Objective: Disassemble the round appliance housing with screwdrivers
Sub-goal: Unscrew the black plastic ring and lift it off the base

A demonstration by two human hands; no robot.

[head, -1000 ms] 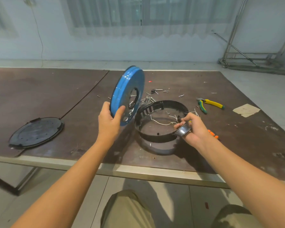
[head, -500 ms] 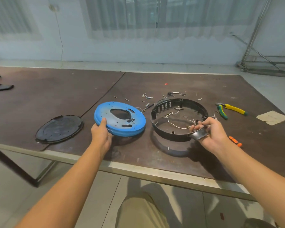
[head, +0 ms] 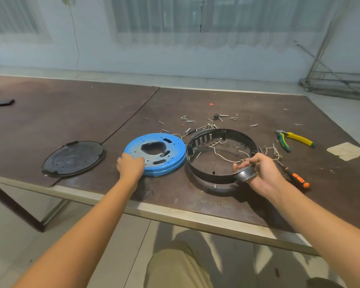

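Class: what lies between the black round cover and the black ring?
The blue disc, lying flat, the left hand on its near edge; head view shows it.

Brown table [head: 71, 113], pale wall [head: 50, 57] — sheer-curtained window [head: 195, 17], tiled floor [head: 341, 113].

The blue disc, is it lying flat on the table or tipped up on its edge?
Flat: the blue disc lies on the table, holed face up; the left hand holds its near rim.

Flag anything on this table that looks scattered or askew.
Screws lie scattered loose behind the blue disc and black ring. White wires trail loose inside the ring, whose near side the right hand holds off the table.
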